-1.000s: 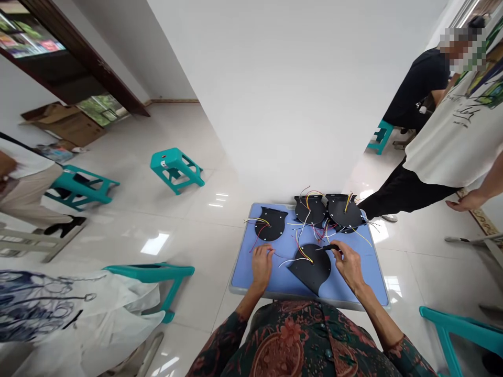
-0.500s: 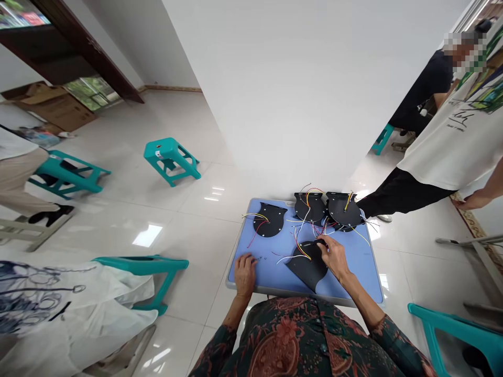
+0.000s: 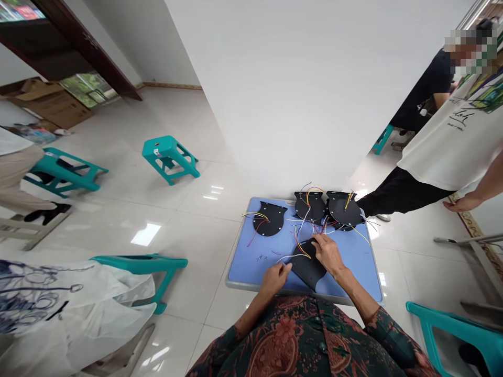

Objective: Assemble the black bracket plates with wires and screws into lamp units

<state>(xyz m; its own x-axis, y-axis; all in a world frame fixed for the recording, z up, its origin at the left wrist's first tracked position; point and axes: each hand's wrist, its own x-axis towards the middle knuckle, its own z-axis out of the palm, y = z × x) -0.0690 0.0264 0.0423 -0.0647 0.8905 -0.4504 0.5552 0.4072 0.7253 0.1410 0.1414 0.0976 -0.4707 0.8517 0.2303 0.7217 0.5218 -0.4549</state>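
A black rounded plate point(image 3: 308, 270) with yellow, red and white wires lies tilted near the front of the blue tabletop point(image 3: 243, 272). My right hand point(image 3: 329, 255) grips its upper right edge, fingers closed on the rim. At the plate's left side is my left hand point(image 3: 276, 277), thumb and finger pinched together close to the edge. Whatever sits in that pinch, if anything, is too small to make out. A few tiny screws point(image 3: 260, 257) lie on the tabletop left of the plate.
Another black wired plate point(image 3: 269, 220) lies at the back left, and several more point(image 3: 344, 211) are grouped at the back right. A white wall point(image 3: 298, 104) rises behind the table. A person in a white shirt point(image 3: 444, 141) stands at right. Teal stools point(image 3: 170, 157) stand around.
My left hand has moved right, from beside the tiny screws to the plate's left edge, and its fingers are now pinched. My right hand stays on the plate, shifted slightly left.
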